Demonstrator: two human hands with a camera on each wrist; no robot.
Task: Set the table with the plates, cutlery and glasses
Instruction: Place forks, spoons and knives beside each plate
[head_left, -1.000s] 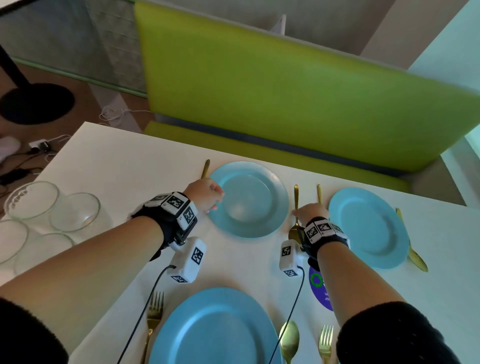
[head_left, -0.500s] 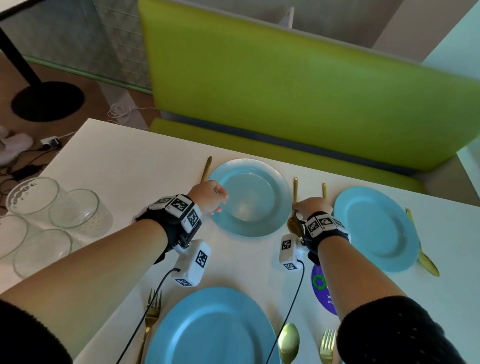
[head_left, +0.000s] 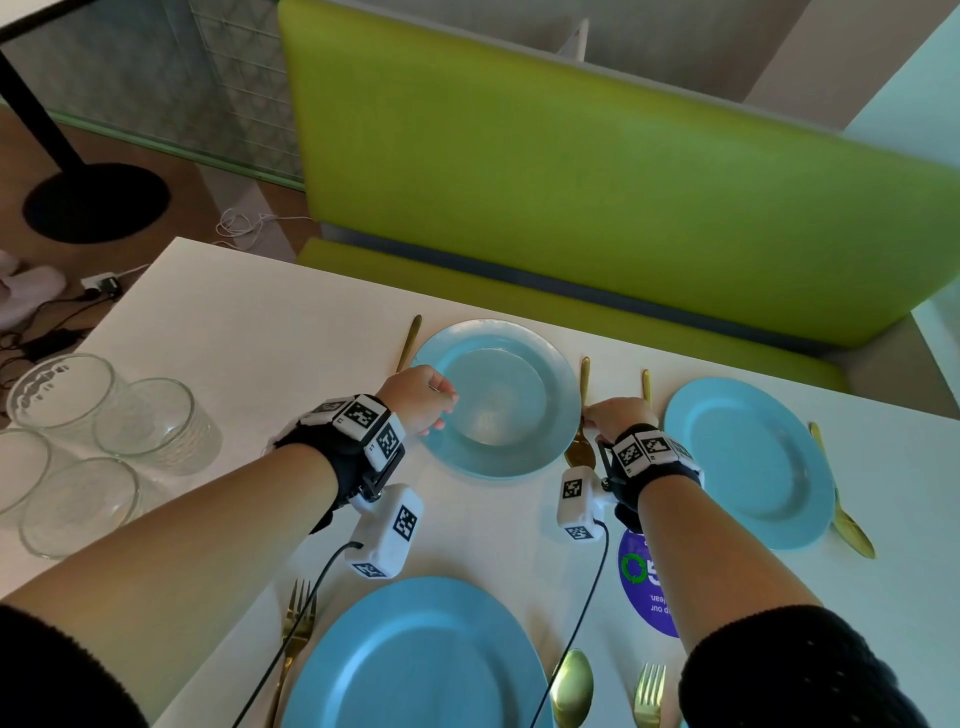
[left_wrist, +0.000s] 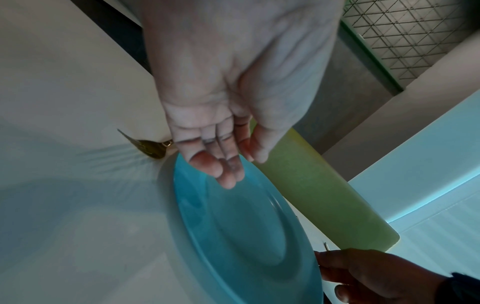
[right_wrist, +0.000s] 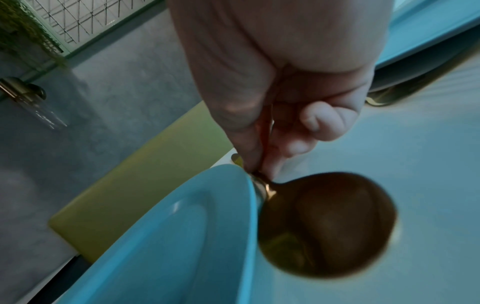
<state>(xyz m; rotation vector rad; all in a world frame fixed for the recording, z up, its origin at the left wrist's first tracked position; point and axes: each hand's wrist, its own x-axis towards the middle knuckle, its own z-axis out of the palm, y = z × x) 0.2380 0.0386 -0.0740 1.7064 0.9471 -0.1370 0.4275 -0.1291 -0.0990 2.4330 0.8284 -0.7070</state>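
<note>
A gold spoon (right_wrist: 324, 224) is pinched at its neck between thumb and fingertips of the right hand (head_left: 615, 415), seen right of centre in the head view, beside the right rim of the far blue plate (head_left: 498, 397). The spoon's long axis is laid up and down the frame, with the bowl toward the camera and just below the pinching fingers, the handle running up past them; in the right wrist view it is shown touching or nearly touching the plate's edge. The left hand (left_wrist: 228, 131) is held open and holds nothing, its straight fingers over the plate's left rim; contact cannot be told. A gold fork (left_wrist: 149, 147) is laid just left of that rim.

The spoon appears to be in the course of being squared beside the plate, and any nudge is governed by the narrow lane it lies in: the plate close on the left, a second gold handle (head_left: 646, 387) near on the right, then another blue plate (head_left: 748, 462). Four empty glasses (head_left: 143, 426) are grouped at the left edge of the white table (head_left: 249, 322), well apart from every setting and nearer the left hand. A nearer blue plate (head_left: 415, 660) is flanked by cutlery at the bottom of the frame.
</note>
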